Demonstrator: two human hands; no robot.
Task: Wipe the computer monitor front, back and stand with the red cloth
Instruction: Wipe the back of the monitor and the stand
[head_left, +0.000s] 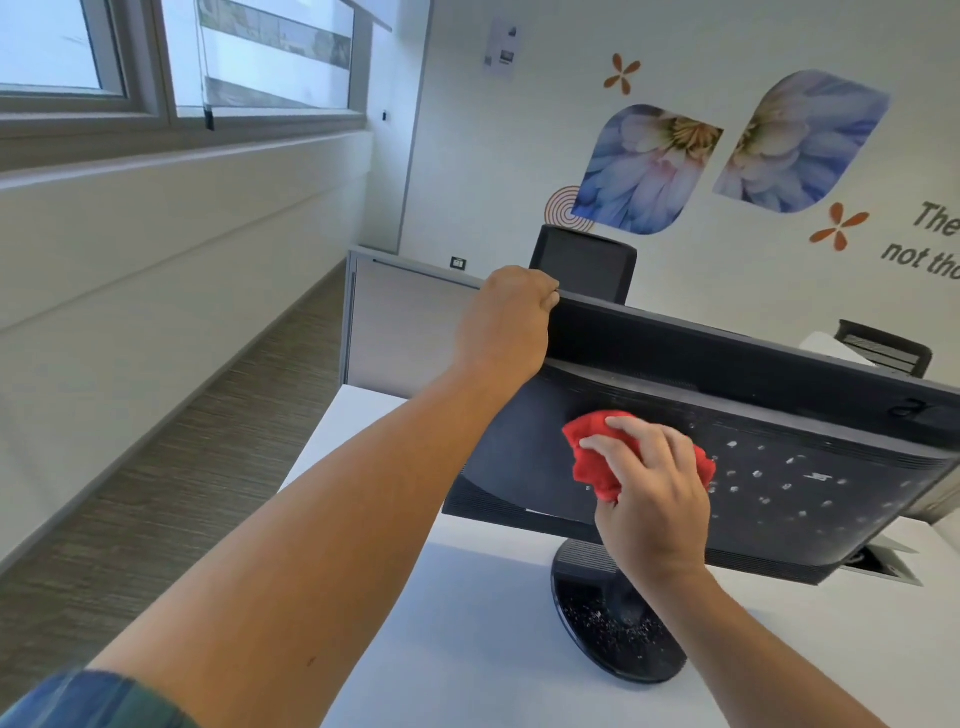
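Monitor (779, 415) stands on the white counter (467, 623), back toward the person; left hand (504, 322) fingers curled gripping its top corner, right hand (654, 499) clutching the bunched red cloth (592, 467) against the speckled rear panel.

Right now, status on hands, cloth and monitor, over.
Left hand grips monitor top corner. Right hand holds cloth against monitor back. White specks on back and base.

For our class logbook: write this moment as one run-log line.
left hand: grips monitor top corner | right hand: holds red cloth against monitor back | specks: on back, stand base
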